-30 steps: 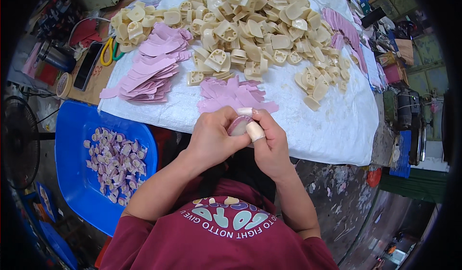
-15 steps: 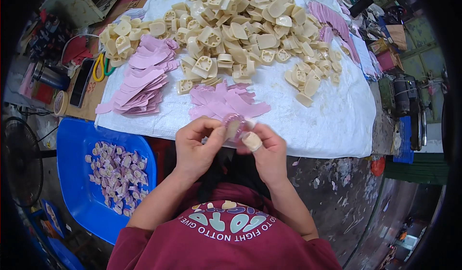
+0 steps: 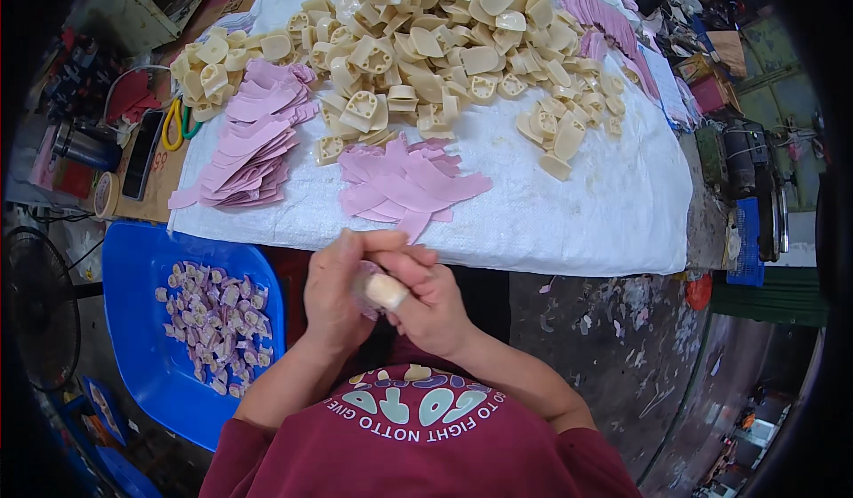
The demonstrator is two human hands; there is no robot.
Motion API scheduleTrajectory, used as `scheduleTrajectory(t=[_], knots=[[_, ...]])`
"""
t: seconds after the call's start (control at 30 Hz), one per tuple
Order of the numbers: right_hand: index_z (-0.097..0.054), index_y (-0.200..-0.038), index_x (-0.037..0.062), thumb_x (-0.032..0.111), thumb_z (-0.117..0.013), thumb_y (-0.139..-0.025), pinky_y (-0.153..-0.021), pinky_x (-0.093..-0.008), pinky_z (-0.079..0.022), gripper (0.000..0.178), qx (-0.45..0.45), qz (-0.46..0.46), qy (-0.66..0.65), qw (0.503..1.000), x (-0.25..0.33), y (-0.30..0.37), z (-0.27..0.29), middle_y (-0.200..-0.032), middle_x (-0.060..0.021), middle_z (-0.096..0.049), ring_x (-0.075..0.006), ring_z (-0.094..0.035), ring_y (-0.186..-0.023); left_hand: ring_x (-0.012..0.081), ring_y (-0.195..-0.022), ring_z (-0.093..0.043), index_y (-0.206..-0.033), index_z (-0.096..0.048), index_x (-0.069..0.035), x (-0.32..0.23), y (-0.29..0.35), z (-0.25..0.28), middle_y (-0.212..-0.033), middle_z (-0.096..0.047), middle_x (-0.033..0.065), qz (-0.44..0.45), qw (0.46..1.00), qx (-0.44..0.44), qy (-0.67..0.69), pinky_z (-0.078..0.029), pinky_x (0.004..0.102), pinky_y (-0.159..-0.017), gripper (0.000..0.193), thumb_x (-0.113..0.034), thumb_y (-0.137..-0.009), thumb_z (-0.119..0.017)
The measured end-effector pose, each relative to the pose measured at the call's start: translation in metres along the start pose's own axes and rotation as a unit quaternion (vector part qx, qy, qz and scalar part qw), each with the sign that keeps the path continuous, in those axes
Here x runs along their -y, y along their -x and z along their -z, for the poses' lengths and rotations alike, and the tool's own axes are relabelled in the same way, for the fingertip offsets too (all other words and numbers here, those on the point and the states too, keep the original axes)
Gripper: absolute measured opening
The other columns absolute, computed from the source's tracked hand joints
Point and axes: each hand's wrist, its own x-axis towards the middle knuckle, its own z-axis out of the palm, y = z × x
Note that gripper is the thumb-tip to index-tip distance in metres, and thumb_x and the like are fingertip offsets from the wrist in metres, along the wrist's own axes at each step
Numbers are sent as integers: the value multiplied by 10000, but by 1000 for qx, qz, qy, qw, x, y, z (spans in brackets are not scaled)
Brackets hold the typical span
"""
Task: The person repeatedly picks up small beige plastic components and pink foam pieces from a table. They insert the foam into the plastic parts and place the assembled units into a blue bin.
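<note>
My left hand and my right hand are closed together in front of my shirt, just off the near edge of the table. Between them is a small shoe heel with a pink cover around it, mostly hidden by fingers and blurred. The right thumb, in a pale wrap, presses against it. Beyond my hands lies a loose heap of pink curved strips on the white cloth. Farther back rises a large pile of cream plastic shoe heels, some showing faces with holes.
A stack of pink strips lies left of the loose heap. Below left, a blue tub contains many pink-covered heels. Yellow-handled scissors, a phone and a tape roll sit at the left edge. More pink strips lie back right.
Both hands have drawn back toward my body and a little left, away from the pink strips. They have closed around the covered heel, which showed more openly before.
</note>
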Motion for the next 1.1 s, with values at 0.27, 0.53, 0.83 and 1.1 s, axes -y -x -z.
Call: scheduleTrajectory(t=[0.27, 0.53, 0.83, 1.1], knots=[[-652, -961, -5, 85, -667, -826, -674, -318, -487, 162, -123, 182, 329, 919, -4, -16, 49, -830, -132, -631, -202, -613, -744, 163, -455, -466, -669, -533, -67, -48, 58, 160, -549, -523, 62, -94, 929, -318, -163, -431, 339, -516, 456, -378, -989, -438], [-631, -1065, -12, 11, -656, -757, -868, -366, -442, 310, -222, 202, 479, 825, -6, -38, 111, -944, -135, -632, -278, -576, -963, 209, -992, -577, -1066, -619, 39, -26, 113, 206, -1064, -613, 117, -104, 664, -358, -648, -441, 319, -890, 306, -225, -912, -600], [-659, -988, -29, -56, -589, -825, -764, -222, -450, 180, -176, 79, 30, 981, 2, -14, 122, -929, -7, -619, -83, -571, -848, 168, -814, -653, -1060, -635, 34, -7, -14, -1, -874, -674, 104, 193, 942, 182, -206, -522, 292, -755, 229, -145, -938, -561], [-661, -1019, -11, -55, -579, -823, -709, -215, -454, 216, -224, 16, 289, 931, 3, -3, 132, -966, -28, -643, -64, -564, -809, 333, -994, -583, -1019, -626, -14, 19, -66, -36, -1031, -611, 153, -371, 682, 178, -604, -467, 399, -844, 263, -23, -759, -665]])
